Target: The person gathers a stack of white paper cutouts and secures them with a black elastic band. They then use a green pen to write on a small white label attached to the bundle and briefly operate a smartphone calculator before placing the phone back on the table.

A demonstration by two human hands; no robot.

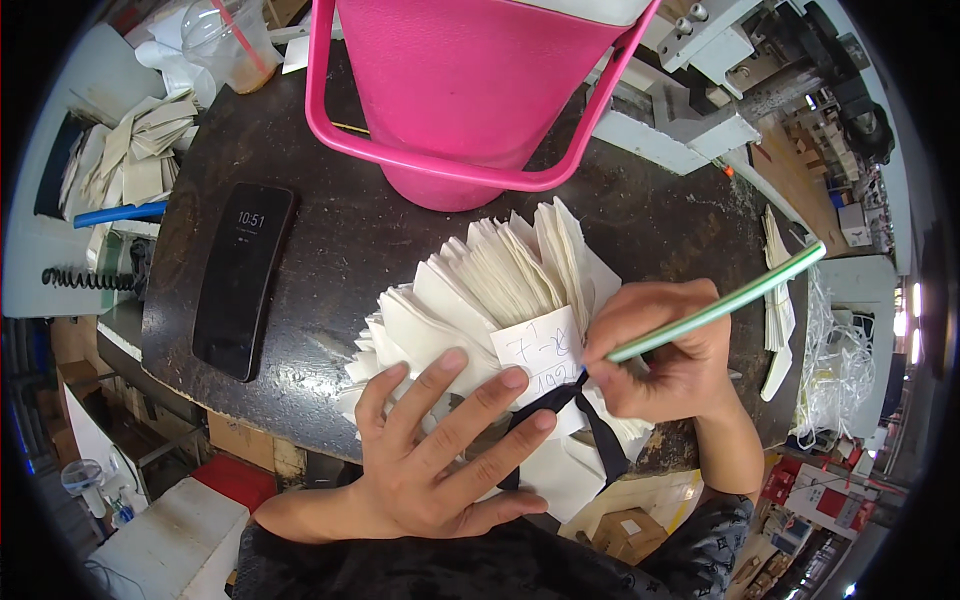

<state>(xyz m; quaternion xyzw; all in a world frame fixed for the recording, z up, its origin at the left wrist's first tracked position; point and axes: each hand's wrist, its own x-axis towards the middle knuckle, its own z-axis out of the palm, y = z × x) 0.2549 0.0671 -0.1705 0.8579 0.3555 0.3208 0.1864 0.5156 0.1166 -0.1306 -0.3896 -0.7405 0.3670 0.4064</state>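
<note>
A fanned bundle of white paper pieces [480,290] is seen at the centre of the frame, lying on a dark worn tabletop [340,240]. The bundle is tied with a dark strap [600,440], whose ends hang off the table's near edge at lower centre.

The left hand [440,450] is laid flat on the lower part of the bundle, fingers spread and pressed down, the fingertips reaching a small white slip [540,350] that sits on top of the bundle. Handwriting is visible on the slip.

The right hand [665,350], at centre right, is closed around a green pen [720,305], which is pinched between thumb and fingers. The pen's tip is set against the right edge of the slip, and its shaft slants up toward the upper right of the frame.

A pink bucket [470,80] with a pink handle is stood just behind the bundle at top centre. A black phone [243,280] with a lit screen is laid on the tabletop at left, well apart from the bundle. More stacked paper pieces [130,155] are seen at upper left, with a blue tube [115,214] just beneath them and a clear plastic cup [235,40] above. Grey machine parts [700,90] are seen at upper right.
</note>
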